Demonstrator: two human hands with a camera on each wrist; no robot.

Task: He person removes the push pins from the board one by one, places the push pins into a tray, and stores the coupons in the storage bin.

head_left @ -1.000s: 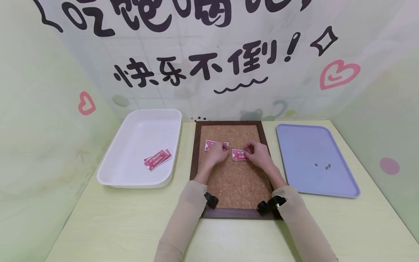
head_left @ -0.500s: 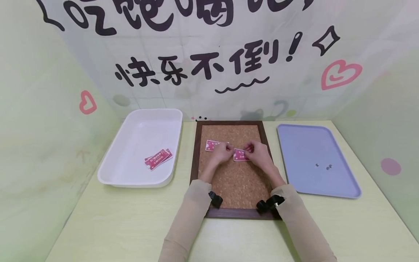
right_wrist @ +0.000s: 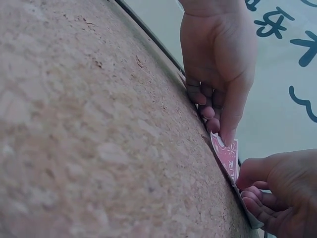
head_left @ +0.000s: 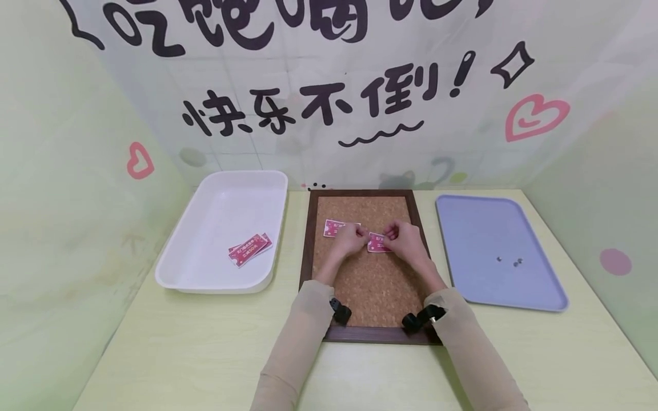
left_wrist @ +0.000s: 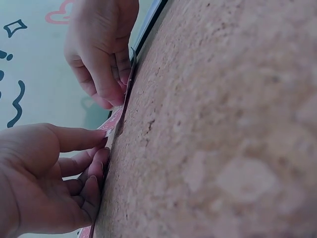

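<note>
A red-and-white paper coupon [head_left: 376,244] lies over the cork board [head_left: 370,291], its left part showing between the hands. My left hand [head_left: 350,240] pinches its left end, thumb on the printed face, as the right wrist view shows. At the other end my right hand [head_left: 404,242] holds the coupon between thumb and curled fingers, covering its right part. In the right wrist view the coupon [right_wrist: 228,158] bends slightly and stands close to the cork. Another coupon [head_left: 331,228] lies at the board's upper left, partly behind my left hand.
A white tray [head_left: 205,251] on the left holds overlapping coupons [head_left: 249,250]. The blue tray [head_left: 483,228] on the right bears several small silvery pieces [head_left: 516,264]. Dark wood frames [head_left: 370,335] the cork board. A printed cloth wall [head_left: 288,148] stands behind the table [head_left: 205,354].
My left hand has moved right, from beside the upper-left coupon to the left end of the coupon that my right hand holds. The right hand stays almost in place.
</note>
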